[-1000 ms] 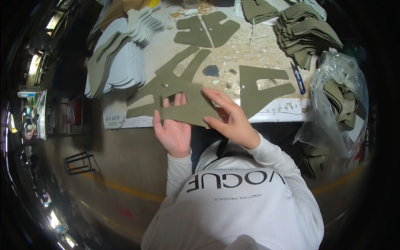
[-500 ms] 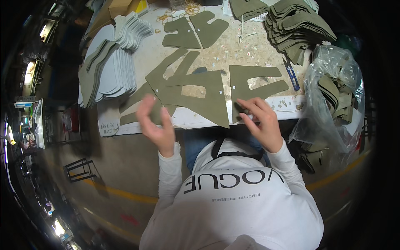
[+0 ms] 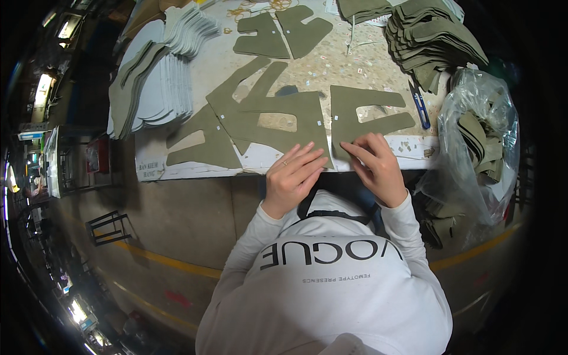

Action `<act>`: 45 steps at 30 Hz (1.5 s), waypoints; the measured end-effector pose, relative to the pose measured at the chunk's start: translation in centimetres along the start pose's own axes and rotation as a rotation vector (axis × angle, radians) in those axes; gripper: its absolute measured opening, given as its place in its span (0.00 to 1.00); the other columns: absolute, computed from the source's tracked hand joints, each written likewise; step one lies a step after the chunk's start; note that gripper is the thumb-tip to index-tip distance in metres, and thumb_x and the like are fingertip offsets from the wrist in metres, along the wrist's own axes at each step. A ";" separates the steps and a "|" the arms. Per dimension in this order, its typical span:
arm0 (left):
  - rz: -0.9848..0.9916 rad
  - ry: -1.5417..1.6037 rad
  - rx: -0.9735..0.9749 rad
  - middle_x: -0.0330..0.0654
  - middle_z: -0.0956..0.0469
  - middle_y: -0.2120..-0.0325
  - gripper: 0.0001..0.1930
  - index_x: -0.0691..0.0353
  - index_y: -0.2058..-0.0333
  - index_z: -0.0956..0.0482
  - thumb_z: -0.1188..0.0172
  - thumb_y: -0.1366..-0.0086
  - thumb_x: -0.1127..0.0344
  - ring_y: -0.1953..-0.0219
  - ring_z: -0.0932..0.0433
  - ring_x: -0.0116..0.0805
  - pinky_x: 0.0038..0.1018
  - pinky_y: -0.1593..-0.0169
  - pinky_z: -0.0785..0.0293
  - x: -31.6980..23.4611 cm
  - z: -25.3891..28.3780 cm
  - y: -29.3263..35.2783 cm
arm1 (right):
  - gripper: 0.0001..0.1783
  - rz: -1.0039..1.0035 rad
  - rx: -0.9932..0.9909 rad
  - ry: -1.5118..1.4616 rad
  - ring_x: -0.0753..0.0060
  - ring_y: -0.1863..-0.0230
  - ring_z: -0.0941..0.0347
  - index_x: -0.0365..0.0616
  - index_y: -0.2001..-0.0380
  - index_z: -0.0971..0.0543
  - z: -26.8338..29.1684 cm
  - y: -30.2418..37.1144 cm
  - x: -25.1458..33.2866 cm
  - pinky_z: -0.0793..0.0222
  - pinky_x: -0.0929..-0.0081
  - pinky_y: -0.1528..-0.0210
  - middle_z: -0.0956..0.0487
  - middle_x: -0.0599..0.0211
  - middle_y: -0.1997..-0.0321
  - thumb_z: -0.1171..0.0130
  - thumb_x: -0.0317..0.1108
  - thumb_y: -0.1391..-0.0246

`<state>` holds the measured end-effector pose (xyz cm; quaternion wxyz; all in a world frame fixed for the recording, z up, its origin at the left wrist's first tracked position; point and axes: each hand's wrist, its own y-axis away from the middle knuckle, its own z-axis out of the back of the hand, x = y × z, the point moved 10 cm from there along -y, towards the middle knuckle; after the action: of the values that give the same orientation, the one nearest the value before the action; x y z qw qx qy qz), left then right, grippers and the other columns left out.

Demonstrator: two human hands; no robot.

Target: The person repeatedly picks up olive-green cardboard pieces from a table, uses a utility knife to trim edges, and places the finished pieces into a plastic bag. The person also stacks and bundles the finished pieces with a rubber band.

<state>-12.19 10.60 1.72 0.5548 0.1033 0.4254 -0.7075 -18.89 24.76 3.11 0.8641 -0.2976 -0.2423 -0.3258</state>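
Note:
Several flat olive-green cut pieces with small white tags lie on the table. My left hand is open, its stretched fingers resting at the lower tip of the middle cut piece. My right hand is at the lower edge of the right forked cut piece, index finger and thumb closed at that edge; the hand hides part of it. On the left lie the overlapping forked pieces, reaching under the middle one. Farther back, two notched pieces sit side by side.
Blue-handled thread snips lie by a clear plastic bag of olive pieces at the right. A tall olive stack stands behind. At left are stacked pale pieces with olive pieces on top. A dark stool stands on the floor.
My left hand has moved right, from above the left pieces to the middle piece's lower tip. My right hand has stayed by the right piece, its fingers drawn closer together.

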 end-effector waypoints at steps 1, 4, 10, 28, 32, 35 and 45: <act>-0.004 0.010 -0.002 0.40 0.17 0.56 0.13 0.57 0.61 0.14 0.32 0.48 0.74 0.49 0.19 0.43 0.41 0.43 0.25 -0.3 -0.3 0.1 | 0.21 -0.006 0.003 0.005 0.61 0.63 0.29 0.43 0.58 0.17 0.1 0.3 -0.1 0.31 0.67 0.61 0.27 0.64 0.66 0.35 0.20 0.60; -0.014 0.017 0.005 0.41 0.17 0.57 0.14 0.57 0.61 0.14 0.33 0.48 0.75 0.48 0.20 0.44 0.43 0.43 0.26 -0.7 -0.8 0.4 | 0.22 0.025 -0.002 0.001 0.60 0.62 0.28 0.43 0.59 0.17 0.4 1.0 0.2 0.30 0.66 0.60 0.26 0.63 0.65 0.36 0.18 0.63; -0.077 -0.022 0.050 0.41 0.17 0.55 0.15 0.57 0.60 0.14 0.32 0.49 0.75 0.47 0.21 0.43 0.43 0.43 0.26 -1.0 -1.0 1.0 | 0.24 0.054 -0.007 -0.040 0.60 0.60 0.27 0.43 0.59 0.17 0.4 1.8 0.4 0.30 0.66 0.58 0.25 0.63 0.63 0.36 0.18 0.66; 0.092 0.126 0.305 0.47 0.24 0.46 0.18 0.57 0.52 0.18 0.33 0.42 0.64 0.44 0.24 0.46 0.37 0.42 0.27 -1.2 1.2 -3.9 | 0.39 -0.066 0.563 0.209 0.51 0.23 0.58 0.50 0.29 0.44 -2.7 1.8 -0.9 0.65 0.41 0.27 0.51 0.60 0.23 0.49 0.53 0.39; 0.004 -0.134 -0.017 0.47 0.18 0.54 0.15 0.58 0.54 0.17 0.34 0.42 0.68 0.51 0.19 0.46 0.34 0.48 0.25 0.5 9.3 -9.7 | 0.26 0.008 0.144 0.040 0.47 0.38 0.34 0.43 0.38 0.30 3.7 -3.4 -1.7 0.40 0.59 0.36 0.30 0.49 0.39 0.47 0.37 0.39; 0.022 -0.215 -0.132 0.49 0.17 0.61 0.11 0.59 0.59 0.15 0.36 0.40 0.65 0.58 0.17 0.45 0.33 0.54 0.23 5.4 12.4 -15.8 | 0.15 0.089 -0.154 0.034 0.49 0.55 0.26 0.40 0.58 0.19 6.5 -9.4 -3.2 0.31 0.62 0.51 0.20 0.55 0.63 0.40 0.39 0.43; 0.376 -0.547 -0.128 0.45 0.22 0.70 0.23 0.60 0.60 0.17 0.28 0.49 0.50 0.67 0.21 0.42 0.34 0.62 0.25 24.2 7.3 -17.7 | 0.22 -0.372 -0.224 0.287 0.51 0.54 0.26 0.44 0.66 0.20 -1.0 -21.7 -15.6 0.28 0.58 0.53 0.22 0.55 0.60 0.28 0.49 0.57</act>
<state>-34.08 -11.08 -0.14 0.7744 -0.0486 0.2778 -0.5664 -44.43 17.39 0.63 0.7765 -0.2927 -0.1299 -0.5426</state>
